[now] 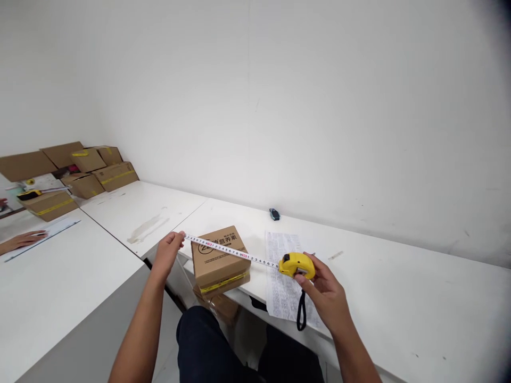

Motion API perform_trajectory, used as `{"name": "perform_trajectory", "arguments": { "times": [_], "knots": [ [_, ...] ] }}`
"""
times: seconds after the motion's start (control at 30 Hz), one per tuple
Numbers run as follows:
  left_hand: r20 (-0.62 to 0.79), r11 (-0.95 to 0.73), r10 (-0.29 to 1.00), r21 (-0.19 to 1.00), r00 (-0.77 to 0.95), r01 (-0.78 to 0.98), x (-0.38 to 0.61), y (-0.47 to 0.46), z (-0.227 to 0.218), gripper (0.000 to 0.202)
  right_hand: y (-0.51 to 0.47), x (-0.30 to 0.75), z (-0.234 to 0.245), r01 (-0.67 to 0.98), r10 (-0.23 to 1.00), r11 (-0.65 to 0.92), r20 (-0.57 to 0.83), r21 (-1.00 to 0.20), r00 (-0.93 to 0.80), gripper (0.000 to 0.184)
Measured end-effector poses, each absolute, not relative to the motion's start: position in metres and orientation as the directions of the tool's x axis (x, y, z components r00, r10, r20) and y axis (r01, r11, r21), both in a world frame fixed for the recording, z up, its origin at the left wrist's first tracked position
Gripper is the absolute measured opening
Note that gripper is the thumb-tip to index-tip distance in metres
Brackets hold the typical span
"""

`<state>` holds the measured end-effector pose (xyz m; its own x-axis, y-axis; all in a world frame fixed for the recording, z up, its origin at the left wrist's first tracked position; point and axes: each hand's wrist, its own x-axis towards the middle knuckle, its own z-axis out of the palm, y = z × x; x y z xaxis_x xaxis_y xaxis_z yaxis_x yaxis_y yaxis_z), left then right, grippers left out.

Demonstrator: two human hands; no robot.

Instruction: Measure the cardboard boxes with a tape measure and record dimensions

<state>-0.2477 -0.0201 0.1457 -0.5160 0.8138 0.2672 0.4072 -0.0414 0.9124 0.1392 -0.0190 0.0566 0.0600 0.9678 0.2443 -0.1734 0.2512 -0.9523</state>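
Observation:
My right hand (322, 290) grips a yellow tape measure (296, 265), with a black wrist strap (301, 314) dangling below it. Between my hands stretches the white tape blade (227, 249), running above the top of a brown cardboard box (219, 266). My left hand (170, 250) pinches the blade's free end, just past the box's left side. Yellow tape runs along the lower front of the box, which stands at the table's front edge. Whether the blade touches the box top I cannot tell.
Printed paper (281, 290) lies under the tape measure. A small dark blue object (274, 214) sits near the wall. To the left, another person's hand (27, 242) rests on a clipboard (51, 236). Several cardboard boxes (115, 175) are stacked behind, a second tape measure (30, 195) on one.

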Motion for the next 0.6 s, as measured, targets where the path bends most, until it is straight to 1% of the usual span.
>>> {"name": "perform_trajectory", "arguments": {
  "times": [0.1, 0.17, 0.23, 0.33, 0.4, 0.43, 0.5, 0.6],
  "knots": [
    [0.257, -0.056, 0.809, 0.929, -0.529, 0.367, -0.242, -0.023, 0.145, 0.037, -0.022, 0.137, 0.059, -0.179, 0.965, 0.261, 0.253, -0.948, 0.069, 0.058],
    [0.200, -0.076, 0.834, 0.965, -0.515, 0.252, -0.237, -0.035, 0.133, 0.041, -0.010, 0.133, 0.064, -0.214, 0.963, 0.270, 0.259, -0.939, 0.078, 0.061],
    [0.102, -0.071, 0.887, 0.994, -0.451, 0.083, -0.234, -0.052, 0.116, 0.047, 0.012, 0.127, 0.071, -0.233, 0.960, 0.279, 0.274, -0.932, 0.053, 0.063],
    [-0.021, -0.032, 0.949, 0.986, -0.315, -0.161, -0.233, -0.074, 0.092, 0.052, 0.055, 0.113, 0.080, -0.242, 0.947, 0.272, 0.304, -0.932, -0.105, 0.068],
    [-0.039, -0.029, 0.959, 0.972, -0.282, -0.232, -0.233, -0.082, 0.085, 0.053, 0.080, 0.099, 0.084, -0.253, 0.928, 0.259, 0.313, -0.932, -0.202, 0.070],
    [-0.035, -0.034, 0.958, 0.971, -0.284, -0.237, -0.233, -0.085, 0.085, 0.051, 0.089, 0.092, 0.084, -0.258, 0.920, 0.254, 0.315, -0.932, -0.232, 0.069],
    [-0.020, -0.041, 0.951, 0.981, -0.309, -0.188, -0.234, -0.086, 0.089, 0.047, 0.102, 0.077, 0.083, -0.263, 0.908, 0.248, 0.318, -0.932, -0.273, 0.068],
    [-0.007, 0.003, 0.934, 1.000, -0.358, -0.012, -0.235, -0.082, 0.101, 0.041, 0.109, 0.063, 0.079, -0.230, 0.873, 0.263, 0.333, -0.937, -0.357, 0.067]
  ]
}}
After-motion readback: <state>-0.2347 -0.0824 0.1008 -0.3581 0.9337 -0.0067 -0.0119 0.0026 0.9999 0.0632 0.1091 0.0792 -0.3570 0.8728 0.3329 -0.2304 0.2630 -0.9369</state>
